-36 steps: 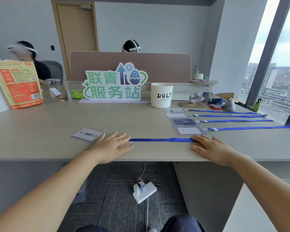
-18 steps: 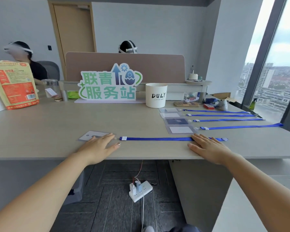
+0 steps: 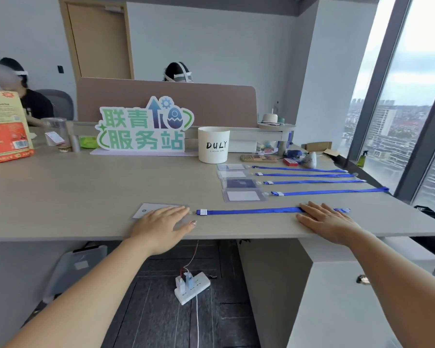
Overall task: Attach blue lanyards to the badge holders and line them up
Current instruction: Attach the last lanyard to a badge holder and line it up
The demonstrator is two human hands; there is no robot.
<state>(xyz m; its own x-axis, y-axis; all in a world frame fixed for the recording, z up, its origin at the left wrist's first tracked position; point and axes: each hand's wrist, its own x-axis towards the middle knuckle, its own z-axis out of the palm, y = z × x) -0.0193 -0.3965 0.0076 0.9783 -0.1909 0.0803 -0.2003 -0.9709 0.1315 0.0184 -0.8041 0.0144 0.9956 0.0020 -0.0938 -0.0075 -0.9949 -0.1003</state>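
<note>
Both hands are lying flat near the counter's [image 3: 86,192] front edge. The left hand [image 3: 161,222], grip apart with fingers straight, is pressing on a badge holder [image 3: 150,209]. The right hand [image 3: 324,218], grip apart too, is pressing down one end of a blue lanyard [image 3: 249,211] that is stretching along that edge. Its other end is sitting just beside the holder; I cannot tell whether it is clipped on. Further back towards the right edge, four finished badges [image 3: 241,183] are lying in a row.

Your left hand [image 3: 161,222] lies flat on the near badge holder [image 3: 151,209]; your right hand [image 3: 324,218] presses its blue lanyard [image 3: 251,211] flat.
</note>
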